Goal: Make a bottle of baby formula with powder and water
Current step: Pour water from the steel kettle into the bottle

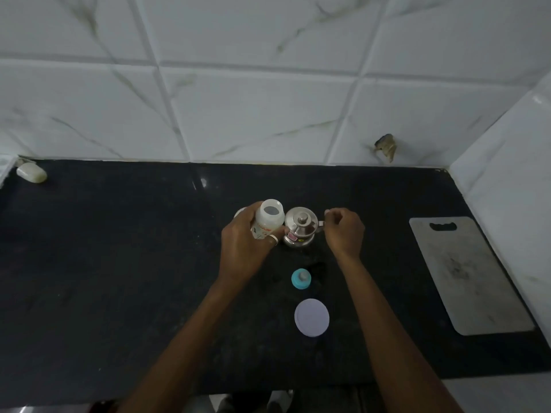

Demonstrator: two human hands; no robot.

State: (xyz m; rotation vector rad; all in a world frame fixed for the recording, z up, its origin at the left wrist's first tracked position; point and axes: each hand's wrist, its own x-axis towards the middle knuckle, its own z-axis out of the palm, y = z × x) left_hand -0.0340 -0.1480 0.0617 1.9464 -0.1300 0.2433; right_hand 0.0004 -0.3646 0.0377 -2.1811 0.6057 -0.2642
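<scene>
My left hand grips an uncapped white baby bottle, tilted with its open mouth facing up and toward me. Just right of it a small steel kettle with a knobbed lid stands on the black counter. My right hand is closed around the kettle's handle at its right side. The bottle's blue collar with its teat sits on the counter in front of the kettle. A round pale lid lies flat nearer to me. A white object behind my left hand is mostly hidden.
A grey cutting board lies at the counter's right side beside the tiled side wall. A bar of soap rests at the far left corner. White marble-pattern tiles rise behind the counter.
</scene>
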